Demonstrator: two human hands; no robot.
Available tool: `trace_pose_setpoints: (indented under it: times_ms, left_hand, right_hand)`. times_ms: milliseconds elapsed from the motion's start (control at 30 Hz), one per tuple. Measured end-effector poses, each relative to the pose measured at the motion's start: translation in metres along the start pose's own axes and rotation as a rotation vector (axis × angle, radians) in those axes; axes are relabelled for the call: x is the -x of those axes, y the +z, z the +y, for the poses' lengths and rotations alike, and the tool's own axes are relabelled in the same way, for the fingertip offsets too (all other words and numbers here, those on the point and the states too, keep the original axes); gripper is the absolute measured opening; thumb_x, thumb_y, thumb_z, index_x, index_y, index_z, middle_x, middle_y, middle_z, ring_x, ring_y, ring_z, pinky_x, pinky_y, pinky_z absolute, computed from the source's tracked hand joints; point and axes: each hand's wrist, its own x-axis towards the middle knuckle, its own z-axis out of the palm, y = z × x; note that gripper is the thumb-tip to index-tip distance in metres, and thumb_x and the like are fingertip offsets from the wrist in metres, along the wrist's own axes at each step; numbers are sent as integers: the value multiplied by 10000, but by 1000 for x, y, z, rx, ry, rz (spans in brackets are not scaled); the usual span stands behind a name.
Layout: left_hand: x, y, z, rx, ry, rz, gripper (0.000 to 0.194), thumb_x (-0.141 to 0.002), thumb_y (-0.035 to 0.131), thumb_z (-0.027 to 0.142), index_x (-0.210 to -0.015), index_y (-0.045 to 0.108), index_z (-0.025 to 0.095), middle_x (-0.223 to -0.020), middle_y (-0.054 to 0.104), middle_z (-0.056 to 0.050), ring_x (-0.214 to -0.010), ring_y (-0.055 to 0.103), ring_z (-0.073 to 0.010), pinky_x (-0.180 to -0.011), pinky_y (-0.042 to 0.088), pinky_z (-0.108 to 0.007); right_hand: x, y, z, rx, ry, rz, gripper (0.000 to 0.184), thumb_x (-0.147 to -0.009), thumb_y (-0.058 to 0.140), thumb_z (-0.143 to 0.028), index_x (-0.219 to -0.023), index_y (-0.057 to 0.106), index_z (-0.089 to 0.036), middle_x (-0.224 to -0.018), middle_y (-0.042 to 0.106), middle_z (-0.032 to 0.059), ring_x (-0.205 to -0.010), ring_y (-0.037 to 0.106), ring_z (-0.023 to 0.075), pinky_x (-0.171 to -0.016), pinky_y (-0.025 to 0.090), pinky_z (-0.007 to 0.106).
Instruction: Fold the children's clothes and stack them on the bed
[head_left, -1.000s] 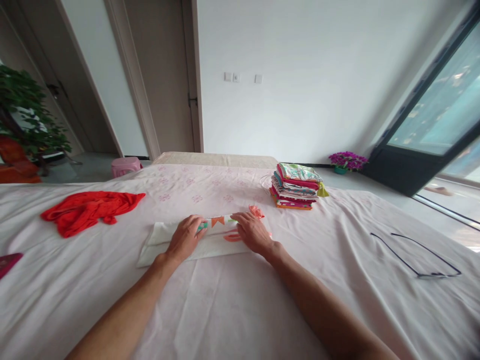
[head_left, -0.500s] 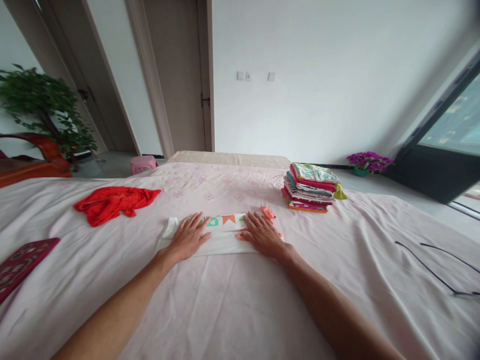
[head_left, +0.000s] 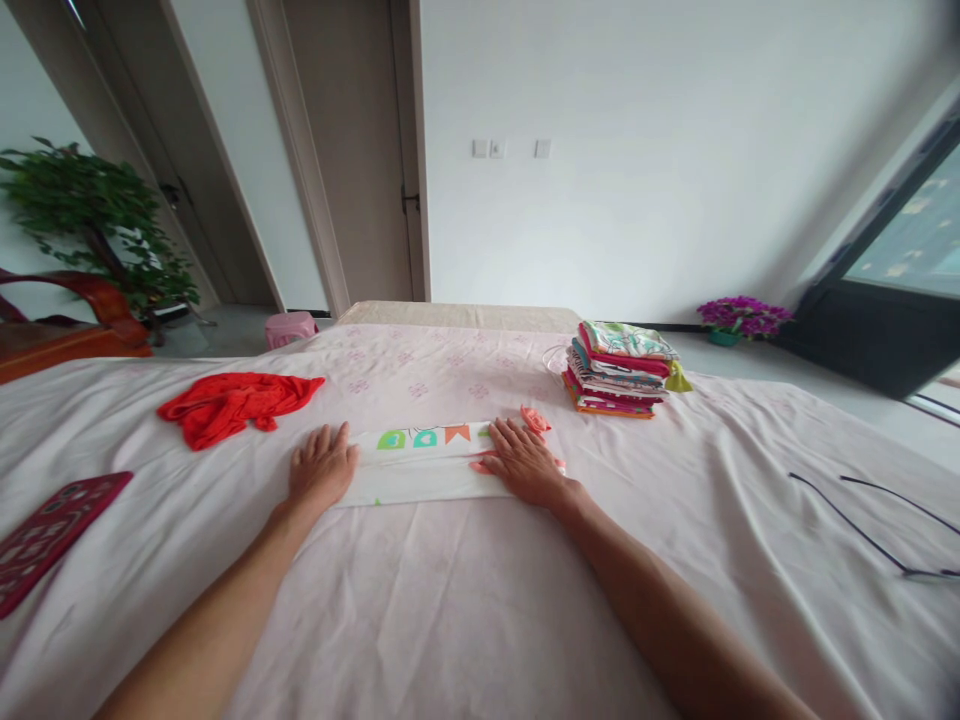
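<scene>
A white printed garment [head_left: 420, 476], folded into a long strip, lies flat on the pale pink cloth in front of me. Green, teal and orange shapes show along its far side, and a coral fabric flower [head_left: 535, 419] sticks out at its right end. At the strip's left end rests my left hand [head_left: 325, 466], palm down with the fingers stretched out. My right hand [head_left: 523, 460] lies flat on the right end, fingers extended, covering part of the print. What lies beneath each palm is hidden.
A crumpled red garment [head_left: 238, 405] lies to the left, with a red-cased phone [head_left: 56, 535] nearer me. Beyond my right hand stands a stack of folded clothes [head_left: 621, 372]. Eyeglasses [head_left: 874, 535] rest at the right. The cloth [head_left: 450, 620] has wrinkles.
My left hand has slid left from on top of the garment's print to its left end, uncovering a green shape. My right hand stays in nearly the same place.
</scene>
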Motion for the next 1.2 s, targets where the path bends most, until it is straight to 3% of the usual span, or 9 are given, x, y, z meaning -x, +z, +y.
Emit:
trace_pose_setpoints:
  times_ms: [100,200,300,400,633,767,933,1033,1200]
  left_hand:
    - [3,0,1,-11,-49,46,629,-989,260,461,-1518,356,134,-1531,380,-220,-1416,335,-376,-1123,256,-528]
    - [8,-2,-2,-19,17,87,617,-985,291,437,-1469,406,73,-1455,451,-245,-1360,403,-348,-1101,301,-475]
    - [14,-8,-5,12,78,121,592,-975,320,399,-1433,413,35,-1284,570,-229,-1209,528,-302,-1024,385,-401]
    - [18,-16,-4,10,51,140,559,-952,366,398,-1379,462,51,-1184,601,-215,-1102,578,-316,-962,421,-414]
    - [9,-34,-4,230,-101,-92,496,-896,443,458,-1231,552,109,-1113,688,-203,-1026,663,-321,-811,483,-374]
    - [1,-42,-10,278,-175,-185,471,-792,554,552,-1031,664,162,-1019,735,-188,-989,685,-358,-768,492,-387]
    - [2,-45,-13,654,-176,-212,329,-649,689,483,-832,707,210,-714,731,-46,-788,703,-288,-663,499,-323]
    - [6,-50,-8,883,-143,-162,351,-629,692,455,-844,699,177,-692,712,-24,-731,684,-253,-618,495,-297]
    - [6,-70,15,1020,-85,-94,390,-614,688,443,-881,668,158,-728,703,-16,-697,661,-222,-599,491,-279]
  right_hand:
    - [-1,-1,-1,-15,11,-5,640,-1014,336,-536,-1519,382,-146,-1549,378,124,-1430,357,300,-1149,331,456]
    - [-1,-2,-1,-25,13,-13,645,-1012,332,-542,-1517,387,-144,-1550,379,127,-1431,353,301,-1152,322,459]
    - [-2,-2,0,-30,10,-20,643,-1013,327,-542,-1515,389,-146,-1555,372,128,-1438,339,299,-1153,313,457]
    - [-2,-1,1,-37,15,-21,638,-1011,338,-539,-1513,392,-149,-1554,377,130,-1435,344,292,-1156,308,455]
    - [-1,-4,1,-60,15,-24,623,-1008,360,-535,-1508,404,-165,-1546,392,134,-1434,345,292,-1150,314,458]
    - [-1,-8,-1,-64,28,-28,618,-1005,377,-532,-1504,411,-170,-1544,395,137,-1431,349,290,-1151,310,450]
    - [-1,-12,-2,-70,23,-33,631,-1005,357,-550,-1498,419,-161,-1540,404,140,-1426,353,296,-1149,303,446]
    - [-1,-13,-2,-68,5,-34,640,-1009,342,-548,-1494,418,-137,-1541,400,149,-1428,346,297,-1151,293,438]
    - [-1,-14,-2,-71,-8,-24,626,-1016,340,-527,-1482,430,-119,-1531,414,157,-1428,341,296,-1165,269,442]
